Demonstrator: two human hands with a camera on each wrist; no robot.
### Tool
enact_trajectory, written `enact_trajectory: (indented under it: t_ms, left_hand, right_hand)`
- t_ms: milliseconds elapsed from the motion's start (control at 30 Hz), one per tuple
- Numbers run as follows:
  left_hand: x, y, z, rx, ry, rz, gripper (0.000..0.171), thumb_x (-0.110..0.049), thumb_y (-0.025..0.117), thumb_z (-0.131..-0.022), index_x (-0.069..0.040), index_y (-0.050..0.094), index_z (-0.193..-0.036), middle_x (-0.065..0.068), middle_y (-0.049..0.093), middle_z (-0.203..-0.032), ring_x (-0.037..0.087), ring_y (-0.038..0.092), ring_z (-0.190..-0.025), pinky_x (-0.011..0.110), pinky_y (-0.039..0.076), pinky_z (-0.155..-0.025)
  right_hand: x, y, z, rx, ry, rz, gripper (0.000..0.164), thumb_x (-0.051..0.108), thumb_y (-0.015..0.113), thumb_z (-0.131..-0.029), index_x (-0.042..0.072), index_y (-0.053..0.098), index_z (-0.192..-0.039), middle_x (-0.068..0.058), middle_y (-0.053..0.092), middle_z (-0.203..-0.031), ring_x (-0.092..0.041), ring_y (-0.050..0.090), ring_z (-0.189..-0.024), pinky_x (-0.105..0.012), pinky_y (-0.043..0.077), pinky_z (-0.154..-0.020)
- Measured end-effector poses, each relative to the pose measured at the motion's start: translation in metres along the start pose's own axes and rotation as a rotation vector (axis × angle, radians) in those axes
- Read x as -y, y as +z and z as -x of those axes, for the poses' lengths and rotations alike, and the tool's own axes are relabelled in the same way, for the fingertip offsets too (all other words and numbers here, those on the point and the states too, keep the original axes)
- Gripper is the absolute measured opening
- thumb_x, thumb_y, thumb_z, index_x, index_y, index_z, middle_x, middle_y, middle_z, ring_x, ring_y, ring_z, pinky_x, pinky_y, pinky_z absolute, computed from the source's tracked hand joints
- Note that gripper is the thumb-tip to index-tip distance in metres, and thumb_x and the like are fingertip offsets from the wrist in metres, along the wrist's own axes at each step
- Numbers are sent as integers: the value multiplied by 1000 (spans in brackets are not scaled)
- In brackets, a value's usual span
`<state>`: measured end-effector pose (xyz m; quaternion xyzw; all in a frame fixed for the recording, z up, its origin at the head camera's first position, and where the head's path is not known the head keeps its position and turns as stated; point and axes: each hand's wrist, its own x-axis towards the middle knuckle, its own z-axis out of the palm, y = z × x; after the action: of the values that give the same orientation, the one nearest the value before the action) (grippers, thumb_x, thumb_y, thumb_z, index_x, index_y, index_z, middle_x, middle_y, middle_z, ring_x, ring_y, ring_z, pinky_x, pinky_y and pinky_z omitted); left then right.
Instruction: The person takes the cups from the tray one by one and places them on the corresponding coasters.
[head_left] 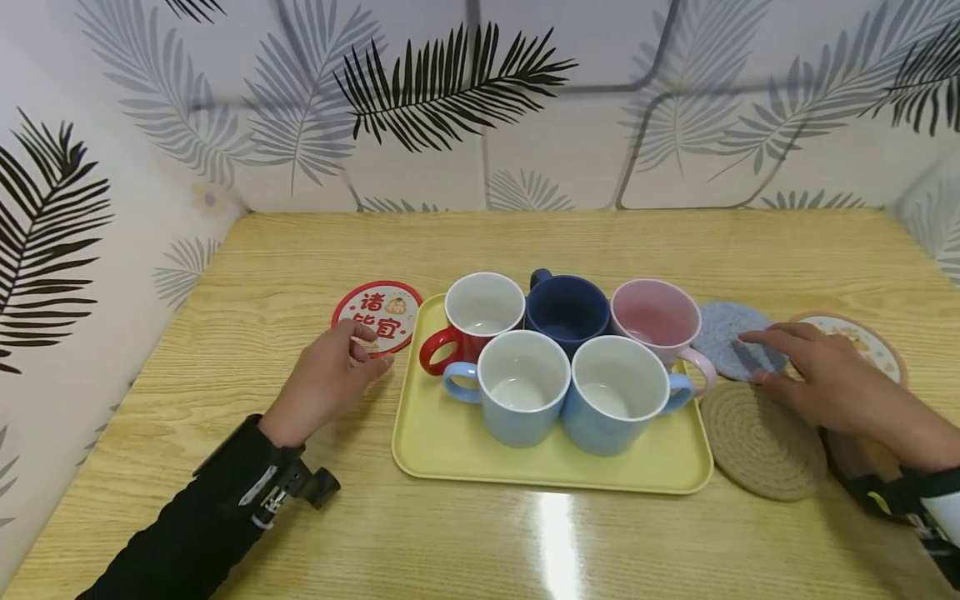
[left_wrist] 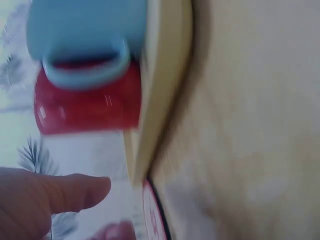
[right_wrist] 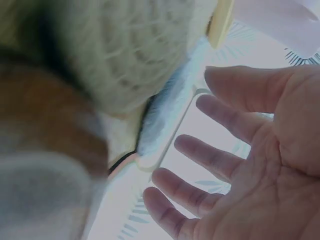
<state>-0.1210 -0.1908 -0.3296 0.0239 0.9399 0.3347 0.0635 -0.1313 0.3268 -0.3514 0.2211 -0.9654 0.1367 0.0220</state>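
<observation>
My left hand (head_left: 330,379), fingers loosely bent, hovers at the near edge of a round red-and-white coaster (head_left: 397,307) and holds nothing. In the left wrist view the thumb (left_wrist: 80,192) stands apart from the coaster (left_wrist: 153,212). On the right, my right hand (head_left: 840,387) hangs over several coasters with its fingers spread, also empty, as the right wrist view shows (right_wrist: 240,150). Its fingertips are nearest a grey felt coaster (head_left: 723,329). Close by lie a woven coaster (head_left: 761,442) and an orange-rimmed printed coaster (head_left: 881,354), partly hidden by the hand.
Between the hands a yellow tray (head_left: 540,477) bears several mugs: a red one (head_left: 468,343), a navy one (head_left: 567,308), a pink one (head_left: 656,312) and two light blue ones (head_left: 521,421), (head_left: 603,429). A dark-edged brown item (head_left: 870,458) lies under the right wrist.
</observation>
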Motion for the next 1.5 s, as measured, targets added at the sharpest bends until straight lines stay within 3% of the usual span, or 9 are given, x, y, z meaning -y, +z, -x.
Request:
enact_trajectory:
  t_ms: [133, 333, 567, 767, 867, 933, 1100, 1300, 1500]
  left_hand:
    - [7, -9, -18, -66, -79, -35, 54, -20, 66, -97, 16, 46, -132, 29, 49, -113, 37, 46, -104, 37, 44, -78]
    - [17, -14, -39, -53, -189, -37, 65, -24, 65, -97, 20, 37, -136, 36, 32, -127, 40, 40, -110, 41, 48, -83]
    - [28, -17, -51, -49, -192, -105, 42, -27, 67, -95, 13, 55, -90, 30, 38, -104, 38, 36, -99, 32, 41, -59]
    - [31, -20, -57, -54, -150, -145, 42, -30, 72, -93, 6, 64, -71, 22, 53, -83, 39, 37, -100, 33, 34, -61]
    - [32, -21, -58, -44, -161, -140, 41, -29, 73, -92, 8, 69, -77, 23, 56, -85, 41, 37, -103, 35, 34, -65]
    - [30, -21, -59, -45, -193, -122, 42, -28, 74, -91, 14, 68, -92, 28, 54, -98, 42, 37, -107, 39, 39, -70]
    - [25, -19, -60, -76, -286, -45, 63, -22, 76, -90, 17, 44, -127, 34, 48, -119, 42, 45, -108, 43, 44, -82]
    - [23, -15, -57, -142, -307, 70, 55, -13, 69, -96, 9, 35, -133, 30, 56, -120, 35, 58, -101, 30, 46, -71]
    - [22, -15, -53, -229, -255, 132, 47, -10, 63, -99, 7, 38, -135, 27, 55, -122, 35, 60, -103, 29, 49, -72]
  right_hand:
    - [9, -4, -2, -52, -1, -13, 42, 0, 72, -89, -7, 58, -129, -41, 54, -121, -58, 56, -102, -66, 44, -79]
    - [29, -12, -5, -164, 37, -59, 39, 2, 69, -93, -6, 57, -130, -38, 56, -122, -57, 53, -109, -66, 43, -82]
    - [56, -21, -4, -363, 111, -50, 38, 7, 67, -95, -2, 60, -131, -31, 59, -123, -47, 56, -104, -59, 43, -71]
    - [67, -21, -5, -442, 57, -48, 39, 1, 70, -90, -2, 62, -128, -27, 63, -115, -40, 57, -99, -46, 39, -65]
    - [69, -21, -6, -456, 39, -58, 39, -2, 71, -88, -4, 62, -127, -28, 63, -112, -42, 57, -100, -46, 38, -67]
    - [69, -20, -6, -455, 45, -63, 39, -2, 70, -89, -4, 62, -127, -29, 63, -112, -42, 57, -101, -44, 37, -67]
    - [72, -20, -5, -433, 69, -80, 38, 0, 68, -92, -5, 61, -128, -29, 62, -113, -43, 57, -103, -45, 37, -68]
    - [76, -19, -6, -426, 81, -103, 39, 2, 69, -92, -4, 61, -129, -28, 62, -114, -42, 57, -105, -43, 39, -71]
    - [80, -19, -8, -431, 60, -153, 39, 1, 68, -92, -5, 60, -129, -30, 61, -115, -45, 55, -108, -58, 40, -83]
